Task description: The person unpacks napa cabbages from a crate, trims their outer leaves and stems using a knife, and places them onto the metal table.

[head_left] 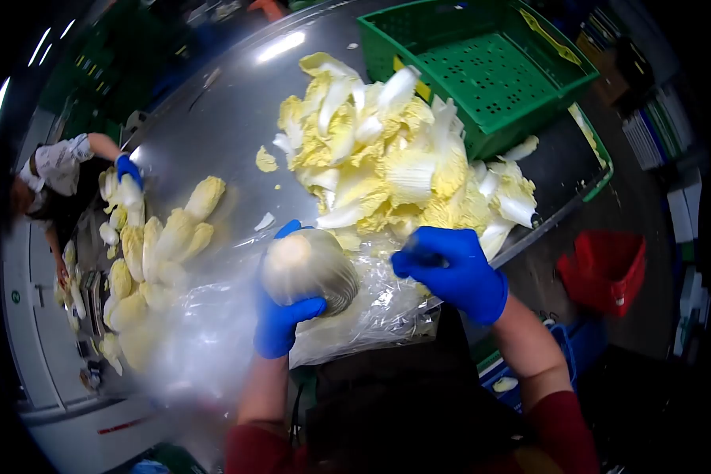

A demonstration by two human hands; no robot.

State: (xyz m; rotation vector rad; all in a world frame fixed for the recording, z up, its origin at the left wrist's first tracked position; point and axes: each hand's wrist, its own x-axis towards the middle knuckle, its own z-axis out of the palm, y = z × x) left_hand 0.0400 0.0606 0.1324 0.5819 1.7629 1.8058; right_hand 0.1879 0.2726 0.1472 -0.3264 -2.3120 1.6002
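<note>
My left hand [279, 325], in a blue glove, grips a Chinese cabbage [308, 271] with its pale, round base end turned up toward me. To the right of it, apart from the cabbage, my gloved right hand [449, 267] is closed with its fingers curled in. Something dark shows at those fingers, too unclear to name. Just beyond both hands lies a large heap of loose yellow-white cabbage leaves [395, 170] on the metal table [233, 118]. Clear plastic wrap [213, 328] spreads beneath and left of my left hand.
A green perforated crate [490, 79] stands behind the leaf heap. Several whole cabbages [162, 241] lie at the left, where a co-worker's gloved hand [128, 169] touches one. A red bin [604, 272] is beyond the table's right edge.
</note>
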